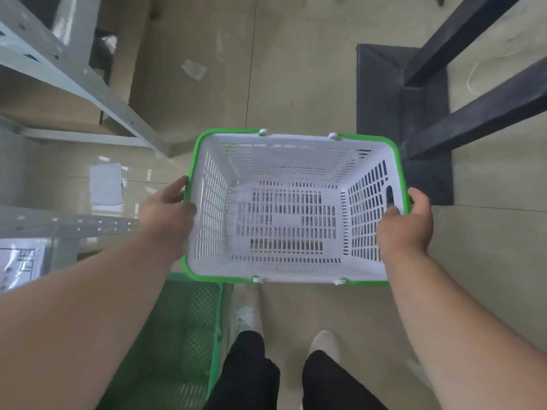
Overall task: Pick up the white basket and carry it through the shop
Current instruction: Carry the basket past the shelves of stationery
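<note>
The white basket (291,173) has slotted walls and a green rim, and it is empty. It hangs level in front of me above the floor, held from both short ends. My left hand (167,214) grips the left rim, fingers curled under the edge. On the right end, my right hand (407,224) clasps the rim, with the thumb inside the basket near the handle slot.
A grey metal shelf rack (88,93) stands at the left. A dark frame on a black mat (381,113) stands at the right. A green basket (183,335) sits on the floor by my left leg. A plastic wrapper (194,69) lies on the beige floor ahead.
</note>
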Tool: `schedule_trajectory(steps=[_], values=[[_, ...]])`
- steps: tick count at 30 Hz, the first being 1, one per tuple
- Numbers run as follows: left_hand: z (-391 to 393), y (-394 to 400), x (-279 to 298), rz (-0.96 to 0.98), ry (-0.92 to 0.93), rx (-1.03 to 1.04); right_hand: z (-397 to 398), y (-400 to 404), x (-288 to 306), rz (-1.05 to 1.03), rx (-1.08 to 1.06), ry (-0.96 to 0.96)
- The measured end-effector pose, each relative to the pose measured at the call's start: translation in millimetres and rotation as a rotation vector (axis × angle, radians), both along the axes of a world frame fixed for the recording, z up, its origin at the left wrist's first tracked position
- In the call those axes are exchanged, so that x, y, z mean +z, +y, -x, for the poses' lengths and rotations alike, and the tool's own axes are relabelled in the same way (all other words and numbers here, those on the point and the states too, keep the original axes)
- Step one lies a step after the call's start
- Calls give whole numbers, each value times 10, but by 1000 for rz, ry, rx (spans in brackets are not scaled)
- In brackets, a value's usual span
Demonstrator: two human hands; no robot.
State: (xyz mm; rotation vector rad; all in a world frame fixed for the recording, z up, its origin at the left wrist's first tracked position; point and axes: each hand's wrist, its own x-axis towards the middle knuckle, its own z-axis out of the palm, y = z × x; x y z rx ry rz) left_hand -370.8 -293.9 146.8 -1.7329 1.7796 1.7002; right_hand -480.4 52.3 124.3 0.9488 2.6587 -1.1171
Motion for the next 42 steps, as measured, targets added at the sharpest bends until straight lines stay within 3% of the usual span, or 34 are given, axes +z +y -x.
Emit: schedule_trajectory(steps=[8,13,19,28,33,39,42], values=[[453,-285,-351,40,3,-63,459,-12,-157,-33,-61,-77],[563,-216,-192,65,-21,-64,516,-61,-15,-31,3,-76],[662,-175,-97,89,-35,-60,419,-112,-326,49,-30,-70],[646,-157,-838,33,-27,-104,560,-90,-710,56,-11,-80],[684,-216,-1285,116,-81,-274,534,-124,-1178,19,16,-163],[494,-182,-1557,217,-193,-548,379,-44,-1539,-128,164,-399],[430,-155,-1658,220,-204,-627,320,-19,-1618,-63,175,-402]])
